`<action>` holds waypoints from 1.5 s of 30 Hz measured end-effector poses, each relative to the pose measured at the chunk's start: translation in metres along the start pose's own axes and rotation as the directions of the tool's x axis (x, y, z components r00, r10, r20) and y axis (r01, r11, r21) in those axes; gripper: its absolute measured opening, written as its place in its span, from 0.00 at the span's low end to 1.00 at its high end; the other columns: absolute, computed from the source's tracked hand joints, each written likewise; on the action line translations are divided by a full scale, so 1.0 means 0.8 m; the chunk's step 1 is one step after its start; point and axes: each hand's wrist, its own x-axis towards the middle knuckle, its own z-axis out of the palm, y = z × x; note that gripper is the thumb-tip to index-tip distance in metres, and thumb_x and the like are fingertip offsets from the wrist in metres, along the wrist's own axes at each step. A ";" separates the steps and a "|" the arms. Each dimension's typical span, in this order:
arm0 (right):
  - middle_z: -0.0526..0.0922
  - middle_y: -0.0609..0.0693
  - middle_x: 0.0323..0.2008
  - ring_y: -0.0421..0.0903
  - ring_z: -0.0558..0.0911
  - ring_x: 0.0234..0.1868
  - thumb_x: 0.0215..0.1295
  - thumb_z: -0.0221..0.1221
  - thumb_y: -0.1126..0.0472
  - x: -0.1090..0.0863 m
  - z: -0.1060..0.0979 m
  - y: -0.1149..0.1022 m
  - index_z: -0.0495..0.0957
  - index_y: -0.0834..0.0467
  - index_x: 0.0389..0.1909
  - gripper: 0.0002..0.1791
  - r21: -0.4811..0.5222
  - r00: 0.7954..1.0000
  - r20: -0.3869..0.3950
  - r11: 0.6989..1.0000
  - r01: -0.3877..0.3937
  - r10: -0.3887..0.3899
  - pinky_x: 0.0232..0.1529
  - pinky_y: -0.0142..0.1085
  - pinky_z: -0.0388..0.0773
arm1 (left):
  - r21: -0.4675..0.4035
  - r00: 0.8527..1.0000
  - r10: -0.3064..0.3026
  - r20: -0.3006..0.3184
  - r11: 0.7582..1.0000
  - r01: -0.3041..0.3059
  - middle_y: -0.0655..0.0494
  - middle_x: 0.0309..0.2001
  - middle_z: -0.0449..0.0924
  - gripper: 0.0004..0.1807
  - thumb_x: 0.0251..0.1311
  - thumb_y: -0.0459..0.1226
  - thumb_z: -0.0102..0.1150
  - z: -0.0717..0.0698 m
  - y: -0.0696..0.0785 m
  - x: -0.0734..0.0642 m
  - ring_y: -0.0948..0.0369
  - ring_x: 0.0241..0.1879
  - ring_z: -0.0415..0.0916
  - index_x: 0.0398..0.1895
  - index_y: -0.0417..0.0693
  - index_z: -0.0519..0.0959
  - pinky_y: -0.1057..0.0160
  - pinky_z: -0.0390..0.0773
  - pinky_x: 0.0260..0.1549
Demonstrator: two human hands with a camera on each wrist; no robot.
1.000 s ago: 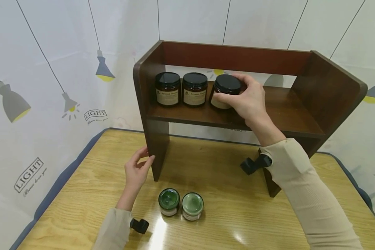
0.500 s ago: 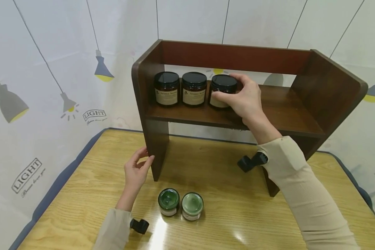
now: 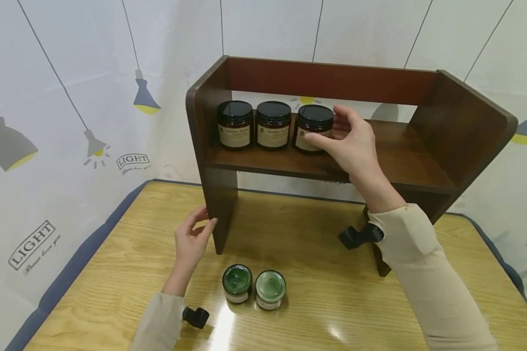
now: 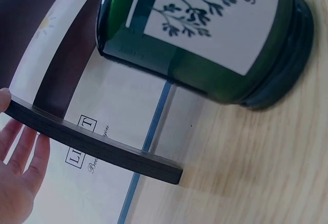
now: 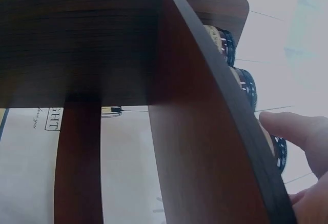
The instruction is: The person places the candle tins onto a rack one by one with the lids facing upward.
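Before a white, softly creased backdrop (image 3: 268, 29) printed with hanging lamps, a glossy yellowish table (image 3: 334, 297) with streaked wood grain carries a dark brown wooden shelf (image 3: 404, 146), its flat side panels rounded at the upper front corners. Your arms reach in, clad in cream sleeves (image 3: 435, 278). Your right hand (image 3: 355, 144) curves loosely at the third jar, thumb in front of its label, fingertips apart from the thumb; whether the thumb touches the glass cannot be told. Your left hand (image 3: 191, 243) pinches the left side panel, thumb at its front edge. That round, reddish-brown glass jar (image 3: 313, 126) with smooth black lid and cream label stands upright on the shelf board, just beside two matching jars, the leftmost (image 3: 235, 125) and the middle one (image 3: 273, 125). On the table below, two green glass pots, one dark (image 3: 237, 283), one milky (image 3: 270, 288), stand side by side near your left forearm. Angular black mounts (image 3: 196, 317) sit at your wrists.
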 end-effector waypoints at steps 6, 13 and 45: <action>0.70 0.58 0.57 0.48 0.70 0.57 0.53 0.68 0.61 -0.017 -0.016 0.000 0.62 0.63 0.65 0.39 0.029 0.999 -0.020 0.999 0.038 -0.037 0.59 0.37 0.68 | 0.011 1.000 -0.022 0.000 1.000 0.022 0.73 0.38 0.77 0.17 0.51 0.18 0.60 0.001 0.002 0.000 0.73 0.38 0.74 0.46 0.23 0.76 0.75 0.78 0.32; 0.71 0.56 0.57 0.49 0.70 0.56 0.55 0.67 0.61 -0.041 -0.030 0.000 0.65 0.62 0.63 0.35 0.014 0.995 -0.004 0.995 0.097 -0.097 0.58 0.38 0.69 | 0.011 1.000 -0.007 0.002 1.000 0.007 0.71 0.38 0.77 0.17 0.51 0.18 0.60 0.001 0.001 0.001 0.73 0.38 0.74 0.46 0.23 0.76 0.73 0.79 0.32; 0.76 0.58 0.52 0.42 0.75 0.52 0.46 0.67 0.78 -0.150 0.007 0.019 0.71 0.70 0.53 0.29 0.224 0.946 0.178 0.947 0.229 -0.270 0.55 0.30 0.71 | 0.011 1.000 -0.023 -0.010 1.000 0.023 0.71 0.37 0.77 0.16 0.51 0.18 0.59 0.001 0.002 -0.001 0.72 0.38 0.74 0.46 0.23 0.76 0.74 0.79 0.33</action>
